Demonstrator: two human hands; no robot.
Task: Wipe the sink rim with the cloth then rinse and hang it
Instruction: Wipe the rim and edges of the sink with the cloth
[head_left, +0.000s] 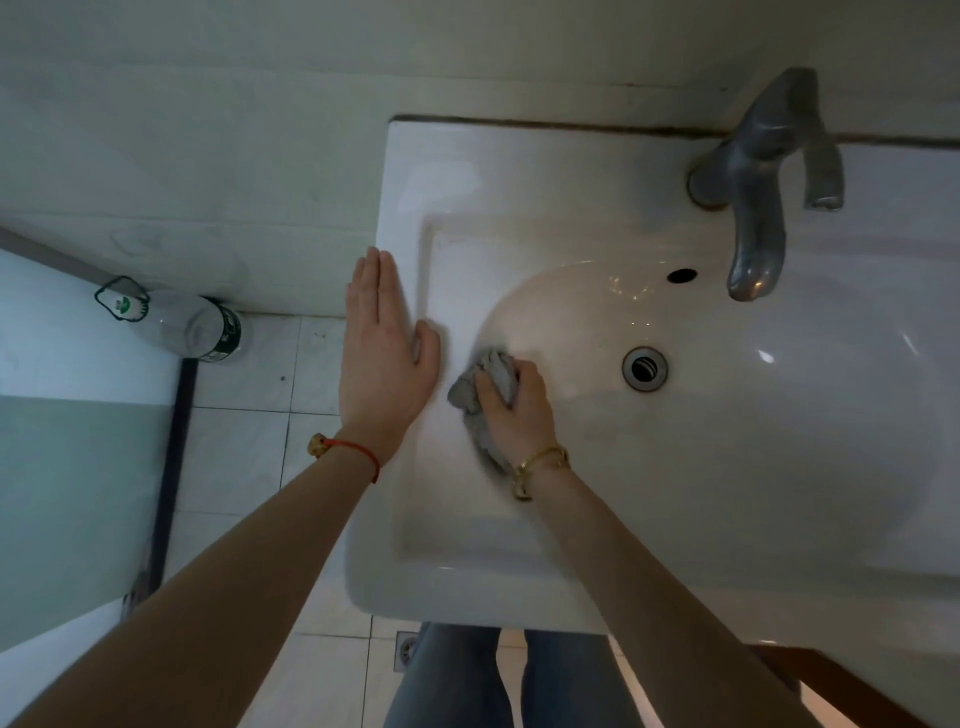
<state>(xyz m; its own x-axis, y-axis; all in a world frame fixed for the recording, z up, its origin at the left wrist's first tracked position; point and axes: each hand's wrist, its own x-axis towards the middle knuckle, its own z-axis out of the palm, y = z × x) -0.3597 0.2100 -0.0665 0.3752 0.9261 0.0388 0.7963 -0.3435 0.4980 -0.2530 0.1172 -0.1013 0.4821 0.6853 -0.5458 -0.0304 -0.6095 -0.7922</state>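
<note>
Wiping is judged under way: the grey cloth (485, 410) is bunched in the right hand (511, 410) beside the flat, empty left hand (384, 353) on the sink rim (410, 171); rinsing and hanging remain.

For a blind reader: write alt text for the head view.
A right hand presses a bunched grey cloth on the white sink's left rim; the left hand rests flat, fingers together, beside it. The faucet is dry.
</note>
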